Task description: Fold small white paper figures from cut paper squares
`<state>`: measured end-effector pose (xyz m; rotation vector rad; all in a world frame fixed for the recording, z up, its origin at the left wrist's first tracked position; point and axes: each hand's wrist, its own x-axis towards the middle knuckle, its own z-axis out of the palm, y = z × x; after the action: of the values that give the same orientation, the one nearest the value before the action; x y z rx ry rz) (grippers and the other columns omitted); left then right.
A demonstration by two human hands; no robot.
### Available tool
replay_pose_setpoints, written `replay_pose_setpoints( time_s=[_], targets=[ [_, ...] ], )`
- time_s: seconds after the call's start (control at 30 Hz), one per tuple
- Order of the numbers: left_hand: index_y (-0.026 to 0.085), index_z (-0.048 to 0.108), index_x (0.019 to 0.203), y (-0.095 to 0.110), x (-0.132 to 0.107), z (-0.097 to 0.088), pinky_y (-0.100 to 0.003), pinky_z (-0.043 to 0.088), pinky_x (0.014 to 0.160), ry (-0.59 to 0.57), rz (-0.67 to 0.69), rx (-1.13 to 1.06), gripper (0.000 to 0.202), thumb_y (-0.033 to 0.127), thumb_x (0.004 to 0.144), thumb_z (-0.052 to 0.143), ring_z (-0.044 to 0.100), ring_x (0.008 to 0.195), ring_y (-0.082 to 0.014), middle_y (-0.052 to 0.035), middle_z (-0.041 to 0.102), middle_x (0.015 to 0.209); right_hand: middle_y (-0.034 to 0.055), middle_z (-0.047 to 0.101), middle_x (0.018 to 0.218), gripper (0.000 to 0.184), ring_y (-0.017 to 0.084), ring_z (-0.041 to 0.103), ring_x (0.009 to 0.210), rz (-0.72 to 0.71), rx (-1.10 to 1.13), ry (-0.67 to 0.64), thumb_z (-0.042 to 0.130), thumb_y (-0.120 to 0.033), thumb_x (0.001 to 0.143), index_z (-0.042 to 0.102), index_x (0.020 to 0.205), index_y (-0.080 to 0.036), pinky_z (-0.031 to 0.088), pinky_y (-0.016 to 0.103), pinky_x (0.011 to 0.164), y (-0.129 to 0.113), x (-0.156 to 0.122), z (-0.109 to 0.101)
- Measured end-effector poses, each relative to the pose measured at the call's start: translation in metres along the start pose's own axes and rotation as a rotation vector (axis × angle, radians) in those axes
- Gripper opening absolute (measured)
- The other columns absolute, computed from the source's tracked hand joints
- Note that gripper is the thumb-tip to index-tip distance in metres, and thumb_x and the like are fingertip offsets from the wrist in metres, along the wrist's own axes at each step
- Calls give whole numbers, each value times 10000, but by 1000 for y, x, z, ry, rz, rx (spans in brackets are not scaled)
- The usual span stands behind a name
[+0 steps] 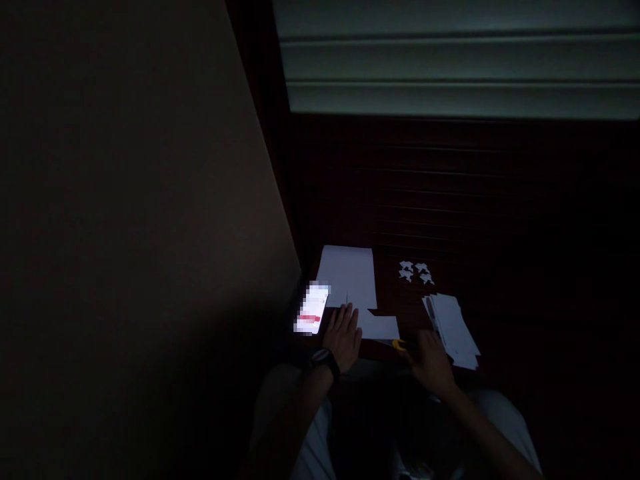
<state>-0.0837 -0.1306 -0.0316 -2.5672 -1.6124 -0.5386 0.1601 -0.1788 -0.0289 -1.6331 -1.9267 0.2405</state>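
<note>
The scene is very dark. My left hand lies flat with fingers stretched out on a white paper sheet on a small dark table; a watch sits on its wrist. A cut piece of white paper lies just right of that hand. My right hand is curled near the table's front edge and grips a small yellow-handled tool, possibly a cutter. Which tool it is I cannot make out for sure.
A lit phone screen lies at the table's left edge beside my left hand. Several small white paper cut-outs sit at the back right. A stack of white sheets lies at the right. A wall rises left; window blinds hang behind.
</note>
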Motion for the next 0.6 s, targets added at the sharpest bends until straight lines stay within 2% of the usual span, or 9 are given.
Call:
replay_pose_setpoints(
  time_s=[0.07, 0.13, 0.3, 0.6],
  targets=[
    [166, 256, 1389, 1, 0, 1, -467, 110, 1100, -3, -6, 2, 504, 334, 914, 272, 106, 1356, -240, -58, 199, 1477, 102, 553, 934, 260, 300, 491, 905, -2, -121, 21, 606, -300, 738, 547, 975, -212, 379, 426, 787, 2, -3, 1],
    [163, 251, 1390, 1, 0, 2, -468, 107, 1100, -7, -10, 1, 507, 341, 915, 267, 106, 1356, -239, -60, 203, 1476, 93, 555, 923, 228, 289, 489, 890, -16, -150, 17, 598, -309, 760, 568, 966, -216, 378, 415, 777, 1, -3, 3],
    [167, 255, 1389, 1, 0, 0, -453, 104, 1103, -9, -23, 0, 513, 367, 916, 257, 106, 1357, -230, -59, 221, 1471, 79, 574, 859, 140, 265, 499, 847, -60, -90, 17, 591, -325, 787, 613, 872, -216, 379, 386, 740, -6, 4, 6],
    [158, 295, 1372, 2, 0, 0, -458, 100, 1101, -6, -39, 22, 511, 380, 913, 267, 121, 1354, -241, -71, 232, 1466, 68, 574, 788, 161, 239, 511, 790, -70, -45, 25, 599, -343, 786, 650, 852, -205, 390, 348, 672, -7, 7, 8]
  ],
)
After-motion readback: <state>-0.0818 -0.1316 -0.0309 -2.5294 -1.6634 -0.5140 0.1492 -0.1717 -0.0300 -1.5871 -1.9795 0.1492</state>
